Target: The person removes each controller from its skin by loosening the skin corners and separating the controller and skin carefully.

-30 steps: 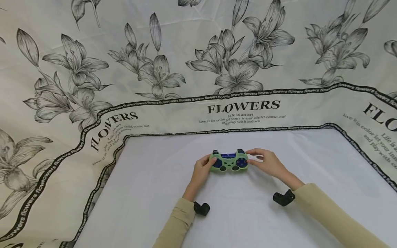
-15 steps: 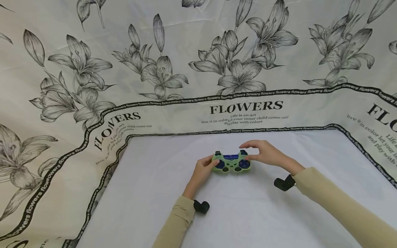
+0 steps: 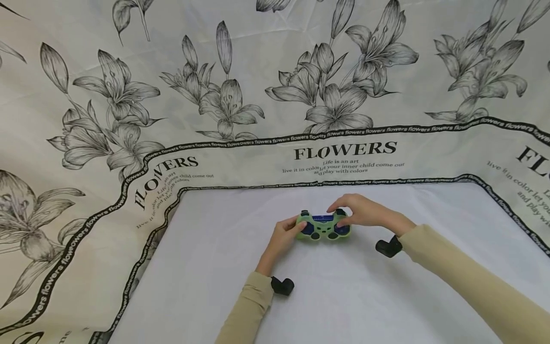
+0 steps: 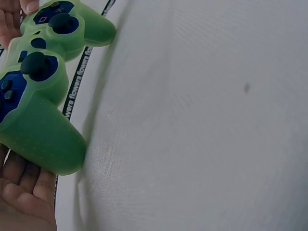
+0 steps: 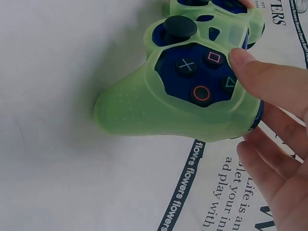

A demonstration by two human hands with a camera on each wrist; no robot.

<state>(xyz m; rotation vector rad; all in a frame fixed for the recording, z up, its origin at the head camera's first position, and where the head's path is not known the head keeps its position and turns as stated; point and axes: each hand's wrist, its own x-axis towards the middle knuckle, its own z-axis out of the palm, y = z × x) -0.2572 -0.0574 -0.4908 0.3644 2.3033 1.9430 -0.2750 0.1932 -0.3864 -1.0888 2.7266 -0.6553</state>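
A game controller (image 3: 323, 223) in a pale green silicone sleeve, with dark blue showing in its openings, is held close over the white cloth. My left hand (image 3: 280, 240) grips its left end, thumb on the face; in the left wrist view that hand's fingers (image 4: 29, 173) lie under the handle. At the upper right corner, my right hand (image 3: 363, 210) pinches the controller. The right wrist view shows the right thumb (image 5: 264, 79) pressing beside the square and triangle buttons (image 5: 213, 58), at the sleeve's edge. The other right fingers are behind the controller, partly hidden.
White cloth (image 3: 206, 267) covers the table. Behind and on both sides hangs a floral curtain (image 3: 240, 162) with printed lettering. A black wrist camera (image 3: 282, 285) sits by the left cuff and another black camera (image 3: 388, 247) by the right cuff.
My right hand has shifted from the controller's right side up to its top right corner and inward, its thumb now over the face. My left hand keeps its grip. The head view has shifted slightly.
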